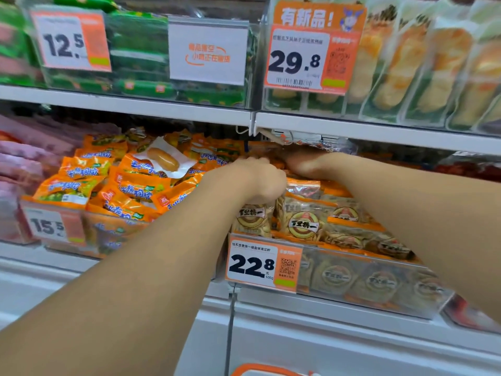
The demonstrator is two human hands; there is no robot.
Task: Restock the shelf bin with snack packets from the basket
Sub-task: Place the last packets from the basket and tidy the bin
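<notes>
Both hands deep in clear plastic shelf bin [352, 270] at its back left corner: left hand [261, 177] curled, apparently pinching upright tan-and-orange snack packet [253, 221] directly beneath; right hand [306, 162] farther back, grip indeterminate; orange basket rim [260, 370] below.

- White metal shop shelving fills the view; an upper shelf edge [124, 104] runs across from left to right.
- A lower white ledge [325, 329] lies near, split by a vertical seam.
- Price tags hang in front: 12.5 [71, 40] far left, 29.8 [305, 61] right.
- Lighting is bright and even.
</notes>
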